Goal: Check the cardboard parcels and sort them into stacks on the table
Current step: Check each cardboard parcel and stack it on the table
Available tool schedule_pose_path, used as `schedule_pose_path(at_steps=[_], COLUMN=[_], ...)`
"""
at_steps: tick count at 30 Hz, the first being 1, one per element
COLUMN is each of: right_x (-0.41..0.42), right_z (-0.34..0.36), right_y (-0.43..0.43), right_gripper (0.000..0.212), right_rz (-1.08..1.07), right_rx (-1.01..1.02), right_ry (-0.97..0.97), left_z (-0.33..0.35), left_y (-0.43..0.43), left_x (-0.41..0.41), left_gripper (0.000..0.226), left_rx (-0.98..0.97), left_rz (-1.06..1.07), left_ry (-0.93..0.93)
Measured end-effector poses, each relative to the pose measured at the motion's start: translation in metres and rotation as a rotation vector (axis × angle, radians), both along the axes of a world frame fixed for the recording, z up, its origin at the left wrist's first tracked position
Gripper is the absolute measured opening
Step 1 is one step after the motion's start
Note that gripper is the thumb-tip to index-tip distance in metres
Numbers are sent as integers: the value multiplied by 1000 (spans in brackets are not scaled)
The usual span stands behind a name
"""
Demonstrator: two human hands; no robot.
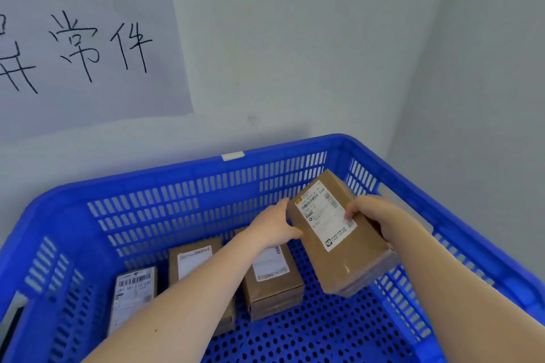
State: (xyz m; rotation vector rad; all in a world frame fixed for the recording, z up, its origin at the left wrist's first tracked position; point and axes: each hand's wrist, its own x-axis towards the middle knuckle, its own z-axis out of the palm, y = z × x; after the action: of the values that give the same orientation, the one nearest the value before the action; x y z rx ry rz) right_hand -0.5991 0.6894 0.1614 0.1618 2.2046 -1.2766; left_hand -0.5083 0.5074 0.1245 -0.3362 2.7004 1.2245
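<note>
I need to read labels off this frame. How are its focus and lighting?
Head view: soft, even light, no glare. The held parcel is fairly sharp, though its label print is mostly too small to read. The three parcels below are softer, the crate rim bows with wide-angle distortion.

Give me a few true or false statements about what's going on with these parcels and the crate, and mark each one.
1. The left hand and the right hand both hold one parcel over the crate. True.
2. The crate is red. False: it is blue.
3. The held parcel's label faces the camera. True.
4. Nothing else lies in the crate. False: at least three other parcels lie on its floor.
5. A sheet with handwritten characters is on the wall. True.
</note>
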Motion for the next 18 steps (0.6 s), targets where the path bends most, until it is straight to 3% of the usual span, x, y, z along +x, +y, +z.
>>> schedule_pose_path(at_steps=[7,10,14,18], right_x=[-51,-65,-72,-75], right_z=[-51,-70,-96,-107], right_y=[-20,-23,-22,-27], right_gripper=[55,56,70,65], right_rz=[96,120,187,291], right_rx=[30,46,104,286], right_ry=[-72,-99,14,134], left_z=[-52,-66,-82,-94], left_y=[11,8,6,9], left_x=[-33,-39,-42,-42], left_gripper=[92,93,92,89], left_rx=[-212,-252,-366,-449], left_rz=[-54,-69,-131,-176], left_ry=[-167,-184,-254,-291])
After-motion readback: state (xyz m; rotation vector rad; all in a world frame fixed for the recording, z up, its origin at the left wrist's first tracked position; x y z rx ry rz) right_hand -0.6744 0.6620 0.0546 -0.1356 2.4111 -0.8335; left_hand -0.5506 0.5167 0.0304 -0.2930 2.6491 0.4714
